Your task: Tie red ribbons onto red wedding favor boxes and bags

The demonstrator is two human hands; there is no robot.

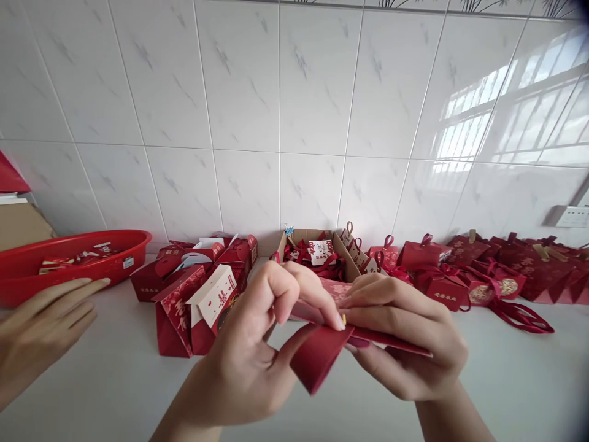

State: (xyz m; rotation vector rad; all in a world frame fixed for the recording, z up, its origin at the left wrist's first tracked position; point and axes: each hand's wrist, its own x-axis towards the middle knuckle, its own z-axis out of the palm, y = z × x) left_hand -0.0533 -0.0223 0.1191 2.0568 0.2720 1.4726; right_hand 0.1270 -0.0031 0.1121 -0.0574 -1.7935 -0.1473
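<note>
Low in the middle of the view, both my hands close on a red paper gift box, partly folded, with a printed floral face. My left hand pinches its near flap, fingertips pressed down by the fold. My right hand clasps the other side, fingers on top and thumb below. Between the fingertips shows a small yellow bit, too small to name. Much of the box is hidden by my fingers.
Another person's hand rests by a red plastic basin at left. Folded red gift boxes stand left of centre. Behind my hands is an open cardboard box of ribbons and tags. More ribboned boxes line the tiled wall.
</note>
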